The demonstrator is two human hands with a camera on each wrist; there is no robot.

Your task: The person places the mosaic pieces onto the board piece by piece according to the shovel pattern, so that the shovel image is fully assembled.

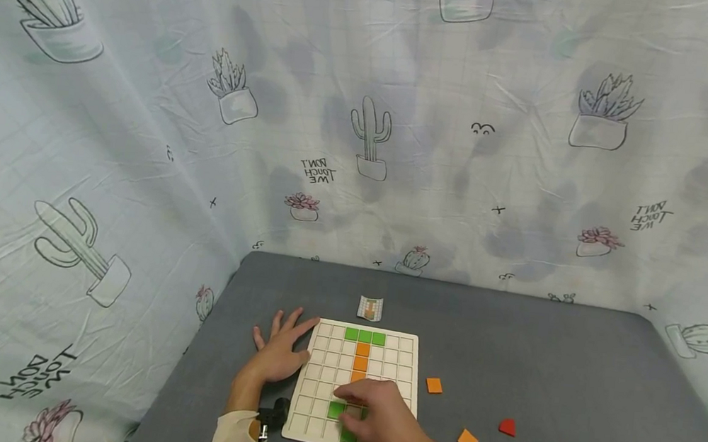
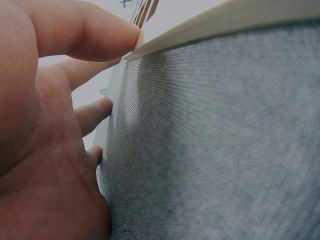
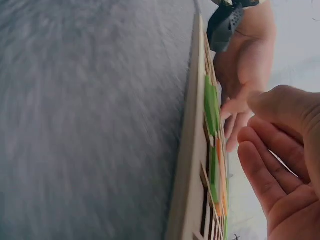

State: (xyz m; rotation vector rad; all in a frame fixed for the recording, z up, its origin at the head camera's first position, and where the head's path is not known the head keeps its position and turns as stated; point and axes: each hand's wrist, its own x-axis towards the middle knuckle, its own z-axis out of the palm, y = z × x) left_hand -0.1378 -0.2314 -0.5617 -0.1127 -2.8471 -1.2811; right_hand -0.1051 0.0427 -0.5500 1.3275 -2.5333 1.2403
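A cream grid board (image 1: 323, 360) lies on the grey table. Near its far edge is a row of green square tiles (image 1: 365, 336), with a column of orange tiles (image 1: 361, 362) running down from it. Lower green tiles (image 1: 336, 410) are partly hidden by my right hand (image 1: 382, 419), which hovers over the near part with fingers slightly bent. In the right wrist view its thumb and fingers (image 3: 265, 175) stand apart, with nothing visible between them. My left hand (image 1: 280, 354), fingers spread, touches the board's left edge with thumb and index finger; its thumb (image 2: 90, 32) meets the rim.
A small pattern card (image 1: 370, 309) lies beyond the board. To the board's right are loose orange squares (image 1: 434, 385) and red curved pieces (image 1: 508, 426). A curtain printed with cacti (image 1: 368, 137) hangs behind and beside the table.
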